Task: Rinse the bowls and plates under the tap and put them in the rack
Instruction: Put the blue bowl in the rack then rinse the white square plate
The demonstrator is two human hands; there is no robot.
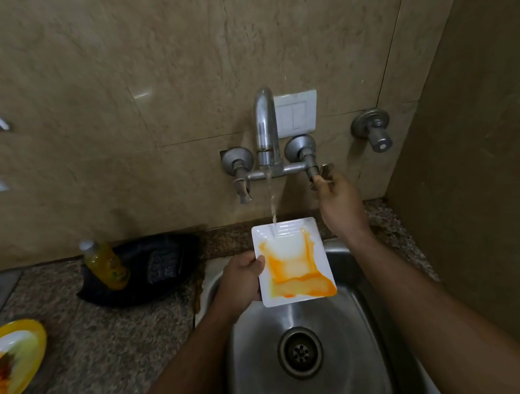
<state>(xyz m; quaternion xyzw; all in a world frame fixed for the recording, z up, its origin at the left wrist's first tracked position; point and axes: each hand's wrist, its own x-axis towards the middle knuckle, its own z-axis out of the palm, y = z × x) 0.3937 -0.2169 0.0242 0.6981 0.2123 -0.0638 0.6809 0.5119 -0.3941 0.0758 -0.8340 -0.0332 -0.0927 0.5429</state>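
left hand (241,282) gripping white plate (293,261) under tap (265,124), right hand (337,200) seemingly pinching tap handle (321,173)

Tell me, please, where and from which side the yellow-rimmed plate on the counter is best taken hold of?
Probably the yellow-rimmed plate is best pinched at its right rim, coming from the sink side: that raised edge is in full view, while food residue covers the middle and the frame cuts off the left side.

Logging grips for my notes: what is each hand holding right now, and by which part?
Left hand grips the white rectangular plate by its left edge. Right hand pinches the right tap handle.
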